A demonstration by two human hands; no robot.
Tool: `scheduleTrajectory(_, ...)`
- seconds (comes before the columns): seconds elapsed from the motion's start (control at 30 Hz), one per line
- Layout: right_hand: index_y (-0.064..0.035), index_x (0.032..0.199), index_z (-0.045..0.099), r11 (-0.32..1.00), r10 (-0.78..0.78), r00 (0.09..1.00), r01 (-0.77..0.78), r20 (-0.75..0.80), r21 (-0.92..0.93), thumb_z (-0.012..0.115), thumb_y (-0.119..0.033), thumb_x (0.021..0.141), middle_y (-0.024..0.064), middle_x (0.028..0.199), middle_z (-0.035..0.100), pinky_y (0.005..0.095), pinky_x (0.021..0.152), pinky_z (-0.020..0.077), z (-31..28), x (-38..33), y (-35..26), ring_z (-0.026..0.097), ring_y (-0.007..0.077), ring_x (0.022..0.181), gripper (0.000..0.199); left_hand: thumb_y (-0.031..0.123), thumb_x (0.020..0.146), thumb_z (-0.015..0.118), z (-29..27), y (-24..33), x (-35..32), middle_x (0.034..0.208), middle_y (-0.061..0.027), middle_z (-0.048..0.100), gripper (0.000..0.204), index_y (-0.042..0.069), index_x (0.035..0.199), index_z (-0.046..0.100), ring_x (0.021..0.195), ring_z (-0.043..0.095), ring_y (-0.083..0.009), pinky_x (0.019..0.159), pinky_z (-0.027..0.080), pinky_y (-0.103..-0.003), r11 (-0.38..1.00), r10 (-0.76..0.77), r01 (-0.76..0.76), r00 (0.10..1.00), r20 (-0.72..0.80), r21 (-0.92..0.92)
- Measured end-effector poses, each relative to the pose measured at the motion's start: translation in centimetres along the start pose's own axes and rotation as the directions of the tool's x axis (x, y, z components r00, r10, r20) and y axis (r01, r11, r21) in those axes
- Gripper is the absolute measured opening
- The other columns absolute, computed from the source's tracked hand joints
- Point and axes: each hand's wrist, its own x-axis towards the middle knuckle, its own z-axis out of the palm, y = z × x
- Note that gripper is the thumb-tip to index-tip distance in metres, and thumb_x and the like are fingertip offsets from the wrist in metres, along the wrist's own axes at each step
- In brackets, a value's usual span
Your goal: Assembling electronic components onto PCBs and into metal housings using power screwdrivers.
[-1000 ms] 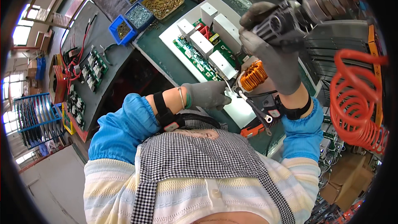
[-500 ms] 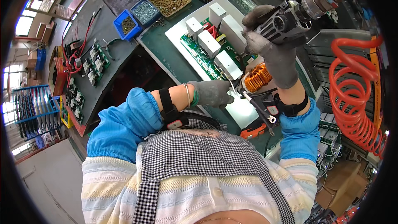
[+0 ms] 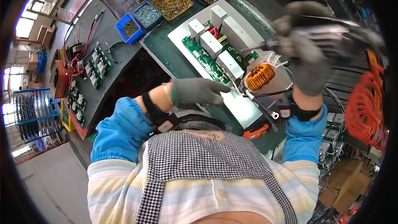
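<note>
My right hand (image 3: pixel 311 64), in a grey glove, grips a grey air screwdriver (image 3: pixel 331 37) at the right, both smeared by motion. Its thin bit points left, just above the right side of a pale metal plate (image 3: pixel 180 35). On that plate sit a green circuit board (image 3: pixel 195 54) with silver heatsink blocks (image 3: pixel 229 64) and a copper-wound coil (image 3: pixel 260 76). Gloved too, my left hand (image 3: pixel 197 92) hovers by the plate's near left edge, fingers stretched toward the coil and apparently holding nothing. Black and white cables (image 3: pixel 263 108) with ring lugs run off the near side.
Bins of screws and small fasteners, blue (image 3: pixel 129 28) and brown (image 3: pixel 172 4), line the far bench. More circuit boards (image 3: pixel 98 66) and red cables lie on the left bench. An orange-handled tool (image 3: pixel 256 132) rests near my apron. A red coiled air hose (image 3: pixel 365 112) hangs at right.
My right hand has swung the screwdriver right, away from the heatsink blocks, and tipped it over. My left hand has drawn back slightly left from the cables by the coil.
</note>
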Motion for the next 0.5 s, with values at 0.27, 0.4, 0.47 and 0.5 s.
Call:
scheduleTrajectory(0.27,-0.0081,0.137,0.047,0.867,-0.316,0.947,0.266,0.053,0.421,0.062,-0.024,0.092,0.0074,0.112,0.057,0.0406,0.083,0.0475,0.0,-4.6,-1.7,0.062,0.0172,0.092,0.05,0.005,0.095,0.054,-1.2,0.1,-3.3,0.114,-0.0138,0.06,0.03,-0.006,0.122,0.049,0.106,0.063,-0.021,0.09,0.054,-0.029,0.682,0.302,-0.405,0.915,-0.269,-0.61)
scheduleTrajectory(0.4,-0.0065,0.13,0.051,0.896,-0.214,0.955,0.277,-0.207,0.348,0.059,-0.016,0.09,0.0108,0.108,0.059,0.043,0.085,0.0481,1.9,-6.4,-0.6,0.062,0.02,0.088,0.042,0.014,0.098,0.053,-0.9,1.4,-3.4,0.112,-0.015,0.063,0.032,-0.004,0.124,0.049,0.096,0.068,-0.0201,0.078,0.058,-0.027,0.874,0.339,-0.405,0.905,-0.258,-0.269)
scheduleTrajectory(0.47,-0.0062,0.128,0.053,0.9,-0.232,0.946,0.297,-0.227,0.318,0.06,-0.016,0.089,0.011,0.107,0.06,0.0429,0.085,0.0485,2.2,-6.5,-0.6,0.062,0.0203,0.089,0.041,0.02,0.099,0.054,-0.8,1.6,-3.4,0.109,-0.0151,0.065,0.035,-0.003,0.125,0.048,0.093,0.069,-0.0196,0.075,0.059,-0.027,0.891,0.356,-0.41,0.897,-0.261,-0.196)
scheduleTrajectory(0.5,-0.0063,0.127,0.053,0.906,-0.223,0.942,0.296,-0.252,0.302,0.061,-0.017,0.089,0.0097,0.106,0.058,0.0414,0.085,0.0461,2.5,-6.7,-0.7,0.059,0.0192,0.089,0.041,0.023,0.099,0.054,-0.7,1.6,-3.4,0.108,-0.015,0.065,0.037,-0.002,0.126,0.048,0.093,0.069,-0.0192,0.074,0.059,-0.027,0.881,0.353,-0.416,0.895,-0.272,-0.226)
